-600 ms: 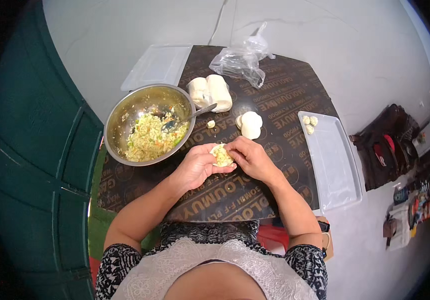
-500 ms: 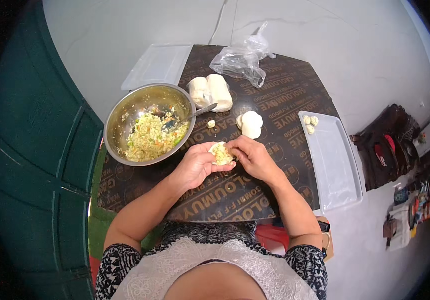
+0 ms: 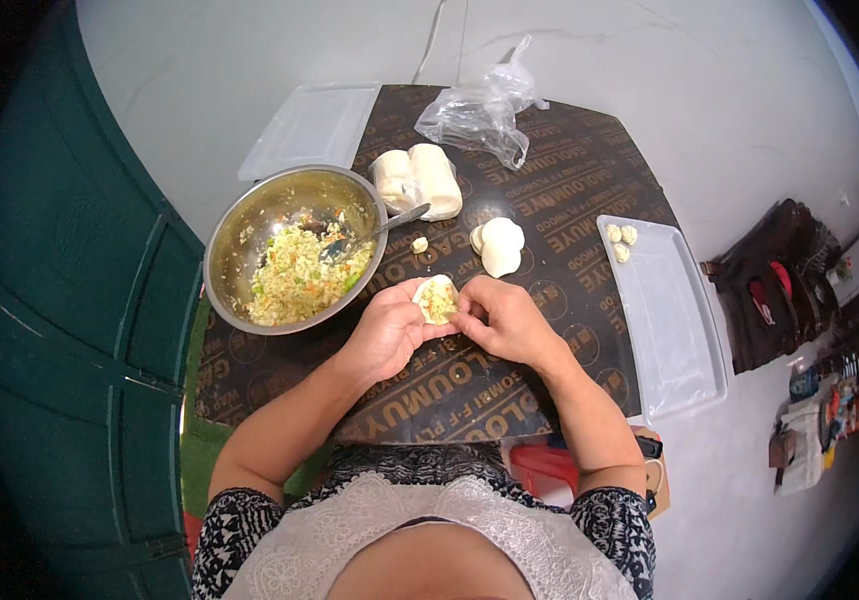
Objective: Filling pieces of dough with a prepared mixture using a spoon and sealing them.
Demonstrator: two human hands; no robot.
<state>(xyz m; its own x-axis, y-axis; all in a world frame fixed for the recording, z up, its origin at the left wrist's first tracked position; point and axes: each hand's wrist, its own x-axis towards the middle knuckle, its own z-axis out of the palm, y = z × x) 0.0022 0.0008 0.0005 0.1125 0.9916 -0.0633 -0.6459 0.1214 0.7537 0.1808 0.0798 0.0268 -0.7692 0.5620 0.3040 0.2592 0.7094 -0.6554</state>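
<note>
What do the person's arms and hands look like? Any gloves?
No gloves: the left grip and right grip are bare human hands. The forearms are bare too, beneath black-and-white patterned sleeves ending near the elbows.

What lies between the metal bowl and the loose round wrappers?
In the head view, a small pale lump on the table, with the spoon handle jutting out beyond it.

From the person's head, the camera looks steeply down and forward across the worktop (image 3: pixel 590 300), near enough that the left hand (image 3: pixel 390 328) and right hand (image 3: pixel 502 320) sit mid-frame. Its wide fisheye takes in door (image 3: pixel 60 300) and wall (image 3: pixel 250 60), bending edges toward the rim.
</note>
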